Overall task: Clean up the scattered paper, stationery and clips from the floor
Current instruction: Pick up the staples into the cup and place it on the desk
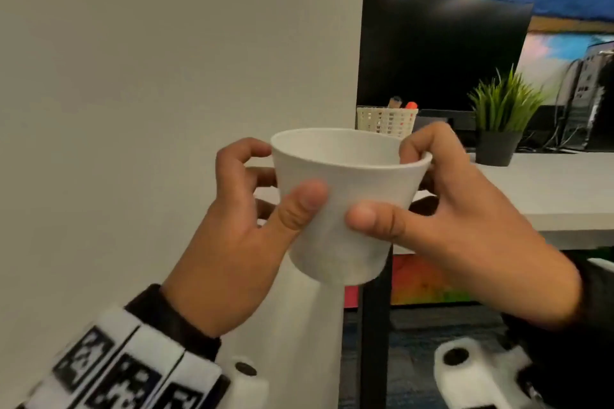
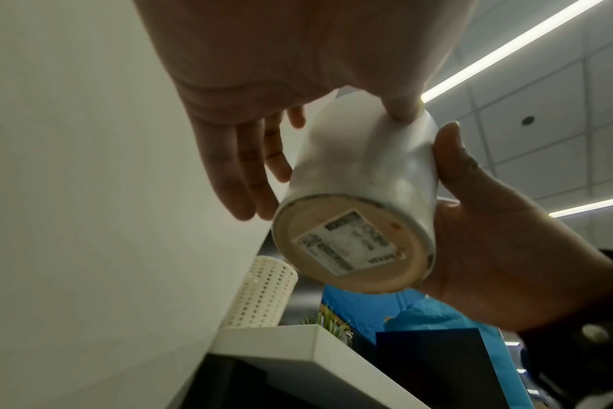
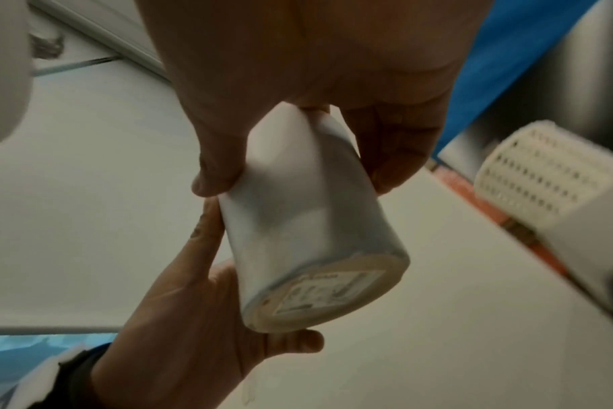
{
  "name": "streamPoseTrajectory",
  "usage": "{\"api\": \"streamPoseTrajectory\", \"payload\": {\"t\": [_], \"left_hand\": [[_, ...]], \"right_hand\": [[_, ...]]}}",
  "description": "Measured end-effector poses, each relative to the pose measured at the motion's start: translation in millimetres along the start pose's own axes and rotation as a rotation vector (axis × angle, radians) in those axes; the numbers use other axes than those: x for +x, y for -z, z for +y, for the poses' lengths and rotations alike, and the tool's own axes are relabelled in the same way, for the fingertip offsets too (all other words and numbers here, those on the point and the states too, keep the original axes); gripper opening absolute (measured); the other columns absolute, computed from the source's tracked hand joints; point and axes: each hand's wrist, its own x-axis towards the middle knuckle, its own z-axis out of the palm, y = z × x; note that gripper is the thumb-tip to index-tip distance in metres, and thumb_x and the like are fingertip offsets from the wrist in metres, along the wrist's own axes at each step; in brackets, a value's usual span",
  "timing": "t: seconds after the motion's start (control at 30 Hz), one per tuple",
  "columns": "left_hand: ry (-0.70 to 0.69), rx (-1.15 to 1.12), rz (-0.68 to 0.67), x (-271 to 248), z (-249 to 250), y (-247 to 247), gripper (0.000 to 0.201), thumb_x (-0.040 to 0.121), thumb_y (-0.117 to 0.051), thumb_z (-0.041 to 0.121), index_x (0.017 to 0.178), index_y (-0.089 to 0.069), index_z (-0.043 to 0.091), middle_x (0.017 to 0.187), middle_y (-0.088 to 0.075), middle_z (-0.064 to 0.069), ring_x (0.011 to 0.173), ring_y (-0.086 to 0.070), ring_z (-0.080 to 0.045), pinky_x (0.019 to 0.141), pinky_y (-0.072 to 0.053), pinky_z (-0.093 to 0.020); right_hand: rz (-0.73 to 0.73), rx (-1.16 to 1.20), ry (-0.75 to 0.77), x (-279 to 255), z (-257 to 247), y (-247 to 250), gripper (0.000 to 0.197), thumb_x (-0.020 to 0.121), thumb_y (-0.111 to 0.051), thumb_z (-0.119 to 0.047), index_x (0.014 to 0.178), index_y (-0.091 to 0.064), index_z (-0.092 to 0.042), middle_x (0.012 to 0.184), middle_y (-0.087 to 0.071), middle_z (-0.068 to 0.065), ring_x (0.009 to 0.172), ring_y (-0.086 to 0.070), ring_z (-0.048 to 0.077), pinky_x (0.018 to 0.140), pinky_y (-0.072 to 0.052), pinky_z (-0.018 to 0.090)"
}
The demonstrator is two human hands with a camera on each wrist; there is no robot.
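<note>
A plain white cup (image 1: pixel 345 209) is held in the air by both hands, in front of the desk's left end. My left hand (image 1: pixel 246 209) grips its left side, thumb on the front wall and fingers curled round the back. My right hand (image 1: pixel 465 226) grips the right side, thumb on the front and a finger hooked over the rim. What shows of the inside looks bare. From below, the cup (image 2: pixel 364 177) shows a beige base with a label, and the same base shows on the cup (image 3: pixel 305 229) in the right wrist view. No paper or clips are visible.
A white desk (image 1: pixel 548 189) carries a cream mesh pen holder (image 1: pixel 385 121) with markers, a potted plant (image 1: pixel 501 123) and a dark monitor (image 1: pixel 442 50). A white wall (image 1: pixel 133 109) fills the left. A black desk leg (image 1: pixel 375 325) stands on blue carpet (image 1: pixel 415 359).
</note>
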Motion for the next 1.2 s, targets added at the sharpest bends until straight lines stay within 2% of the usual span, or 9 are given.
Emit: {"api": "streamPoseTrajectory", "payload": {"t": [0.17, 0.23, 0.37, 0.53, 0.63, 0.87, 0.97, 1.1, 1.2], "left_hand": [[0.009, 0.118, -0.044, 52.1, 16.9, -44.5, 0.060, 0.070, -0.035, 0.072, 0.113, -0.033, 0.030, 0.109, -0.059, 0.005, 0.089, -0.065, -0.012, 0.072, -0.055, -0.031], [0.032, 0.157, -0.045, 70.5, 14.9, -61.7, 0.065, 0.072, -0.034, 0.072, 0.118, -0.039, 0.027, 0.110, -0.056, 0.007, 0.095, -0.063, -0.016, 0.080, -0.055, -0.036], [0.121, 0.164, -0.072, 97.5, -0.2, -93.6, 0.046, 0.090, -0.044, 0.051, 0.128, -0.042, 0.026, 0.115, -0.059, 0.000, 0.101, -0.061, -0.023, 0.090, -0.051, -0.047], [0.122, 0.342, -0.249, 114.3, -9.4, -125.1, 0.038, 0.097, -0.039, 0.027, 0.135, -0.037, 0.027, 0.133, -0.053, -0.001, 0.120, -0.051, -0.021, 0.102, -0.039, -0.033], [0.086, 0.446, -0.334, 124.3, -9.8, -133.1, 0.040, 0.096, -0.040, 0.022, 0.136, -0.038, 0.026, 0.138, -0.049, -0.002, 0.124, -0.047, -0.022, 0.105, -0.037, -0.035], [0.062, 0.857, -0.528, 137.1, -26.3, -143.5, 0.044, 0.085, -0.053, 0.019, 0.128, -0.042, 0.021, 0.118, -0.058, -0.008, 0.103, -0.056, -0.025, 0.078, -0.042, -0.029], [0.008, 0.986, -0.595, 137.8, -25.7, -150.0, 0.026, 0.085, -0.054, 0.018, 0.110, -0.056, 0.011, 0.104, -0.062, -0.009, 0.092, -0.057, -0.025, 0.064, -0.039, -0.025], [-0.005, 1.018, -0.619, 139.1, -29.5, -158.1, 0.016, 0.083, -0.051, 0.018, 0.090, -0.064, 0.013, 0.098, -0.067, -0.010, 0.089, -0.062, -0.027, 0.066, -0.040, -0.023], [-0.011, 1.014, -0.614, 139.7, -29.0, -154.6, 0.024, 0.086, -0.051, 0.018, 0.100, -0.068, 0.008, 0.103, -0.068, -0.011, 0.095, -0.062, -0.027, 0.069, -0.040, -0.024]], "right_hand": [[0.069, -0.238, -0.070, 28.9, 2.8, 54.7, 0.057, 0.054, -0.064, -0.064, 0.086, -0.046, -0.020, 0.092, -0.065, 0.004, 0.080, -0.065, 0.014, 0.063, -0.057, 0.030], [0.078, -0.315, -0.140, 43.9, 10.2, 70.7, 0.062, 0.052, -0.062, -0.068, 0.090, -0.046, -0.021, 0.096, -0.064, 0.004, 0.087, -0.065, 0.019, 0.071, -0.060, 0.040], [0.154, -0.458, -0.226, 68.8, 36.9, 89.9, 0.057, 0.058, -0.066, -0.066, 0.090, -0.046, -0.023, 0.096, -0.059, 0.001, 0.090, -0.061, 0.021, 0.077, -0.058, 0.042], [0.252, -0.551, -0.377, 87.1, 67.7, 112.5, 0.052, 0.066, -0.074, -0.053, 0.094, -0.048, -0.018, 0.098, -0.058, 0.005, 0.091, -0.057, 0.025, 0.083, -0.055, 0.046], [0.302, -0.563, -0.484, 95.5, 82.1, 127.8, 0.052, 0.066, -0.075, -0.051, 0.095, -0.049, -0.017, 0.098, -0.058, 0.006, 0.089, -0.056, 0.025, 0.081, -0.055, 0.043], [0.294, -0.639, -0.662, 132.2, 107.5, 131.5, 0.059, 0.071, -0.074, -0.050, 0.110, -0.054, -0.010, 0.099, -0.060, 0.009, 0.092, -0.058, 0.027, 0.087, -0.054, 0.043], [0.292, -0.622, -0.720, 148.5, 118.6, 129.8, 0.059, 0.066, -0.076, -0.053, 0.104, -0.056, -0.012, 0.098, -0.064, 0.010, 0.091, -0.061, 0.030, 0.086, -0.054, 0.044], [0.277, -0.677, -0.779, 167.2, 132.8, 133.1, 0.052, 0.056, -0.077, -0.061, 0.075, -0.053, -0.020, 0.088, -0.067, 0.008, 0.084, -0.064, 0.031, 0.081, -0.055, 0.045], [0.197, -0.782, -0.814, 181.8, 142.8, 135.7, 0.059, 0.050, -0.074, -0.068, 0.079, -0.056, -0.019, 0.091, -0.068, 0.008, 0.086, -0.065, 0.033, 0.083, -0.053, 0.047]]}}
